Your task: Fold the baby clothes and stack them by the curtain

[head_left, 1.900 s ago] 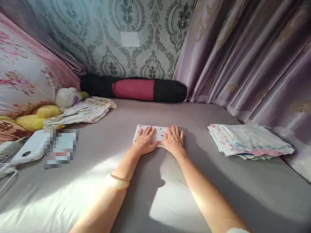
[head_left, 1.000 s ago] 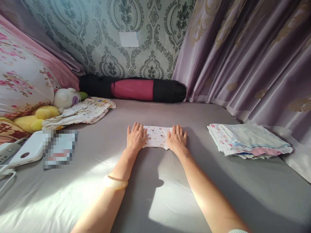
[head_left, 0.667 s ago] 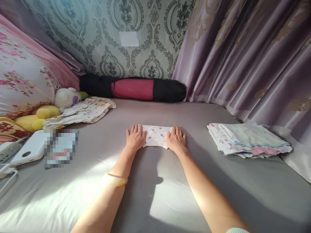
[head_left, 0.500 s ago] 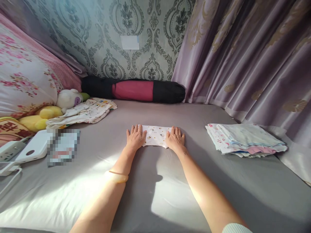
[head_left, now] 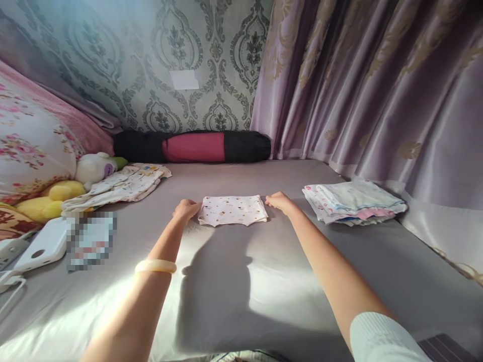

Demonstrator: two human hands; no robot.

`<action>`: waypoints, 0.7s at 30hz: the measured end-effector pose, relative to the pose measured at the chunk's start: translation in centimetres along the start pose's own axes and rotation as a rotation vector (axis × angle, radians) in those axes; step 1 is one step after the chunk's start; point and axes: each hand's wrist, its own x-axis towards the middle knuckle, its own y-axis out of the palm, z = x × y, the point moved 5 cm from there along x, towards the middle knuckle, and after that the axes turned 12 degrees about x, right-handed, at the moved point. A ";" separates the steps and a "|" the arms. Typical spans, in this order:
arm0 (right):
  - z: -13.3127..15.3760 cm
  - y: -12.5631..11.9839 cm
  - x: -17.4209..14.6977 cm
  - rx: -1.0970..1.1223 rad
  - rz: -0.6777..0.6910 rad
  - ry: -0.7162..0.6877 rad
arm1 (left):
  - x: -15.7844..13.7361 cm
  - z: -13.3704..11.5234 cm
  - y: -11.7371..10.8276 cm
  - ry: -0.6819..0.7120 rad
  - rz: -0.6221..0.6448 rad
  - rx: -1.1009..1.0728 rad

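Note:
A small folded white garment (head_left: 233,210) with a brown and dark print lies flat on the grey bed sheet (head_left: 320,261), its near edge notched at both sides. My left hand (head_left: 185,207) is at the garment's left edge, fingers curled and closed; whether they pinch the cloth is hidden. On the other side, my right hand (head_left: 279,200) has its fingers drawn together just off the upper right corner, with a narrow gap to the cloth. A pale bangle (head_left: 155,266) circles my left forearm.
At right rests a stack of folded cloths (head_left: 354,201). Printed clothes (head_left: 121,186) lie at left beside plush toys (head_left: 94,168). A white device (head_left: 47,246) and a blurred packet (head_left: 92,241) sit nearer. Along the wall runs a black and red long bag (head_left: 192,147).
Both hands have come off the garment's top and moved out to its sides, the flat fingers now curled closed. More of the garment shows. The camera view has shifted right.

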 end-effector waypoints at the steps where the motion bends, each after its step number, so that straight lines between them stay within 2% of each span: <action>1: -0.1 0.1 0.1 0.008 0.002 0.011 | 0.1 -0.1 0.0 -0.021 0.042 -0.057; 4: -0.2 0.7 0.2 0.015 0.003 0.032 | 0.0 -0.6 0.1 -0.031 0.092 -0.115; 11: 0.1 2.3 0.5 -0.025 0.039 0.037 | 0.0 -1.5 0.4 -0.020 0.088 -0.162; 21: 1.0 2.6 -0.6 0.065 0.079 0.030 | -0.3 -2.7 0.4 -0.032 0.137 -0.226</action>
